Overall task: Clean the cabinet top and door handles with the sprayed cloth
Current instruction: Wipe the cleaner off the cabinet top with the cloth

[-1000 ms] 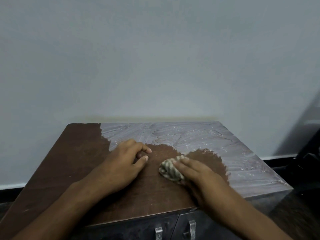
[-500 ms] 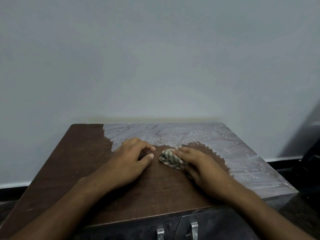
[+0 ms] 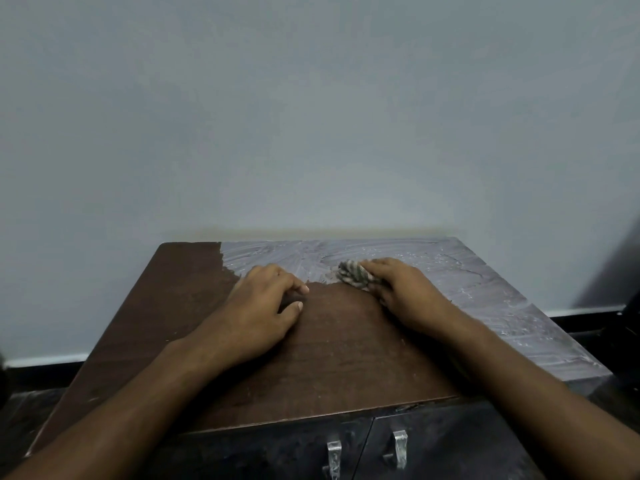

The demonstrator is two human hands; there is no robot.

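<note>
- One right hand (image 3: 405, 292) is pressing one bunched striped cloth (image 3: 356, 279) onto the far, grey-filmed part of the cabinet top (image 3: 346, 358), fingers gripping it.
- One left hand (image 3: 263, 306) is resting beside it, fingers loosely curled, holding nothing.
- Two door handles (image 3: 367, 453) are sitting near, below.

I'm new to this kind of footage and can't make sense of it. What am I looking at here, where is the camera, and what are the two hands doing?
There is no machine here: a person wears a camera on the head, so you look forward and down at their own two bare hands. They stand at a low cabinet against a plain wall. Its brown top is partly covered by a greyish-white film at the back and right; the near left part is bare. The right hand holds a bunched striped cloth against the top at the edge of that film. The left hand rests on the top with curled fingers; whether it holds anything is unclear. Two metal door handles show on the dark doors below.
</note>
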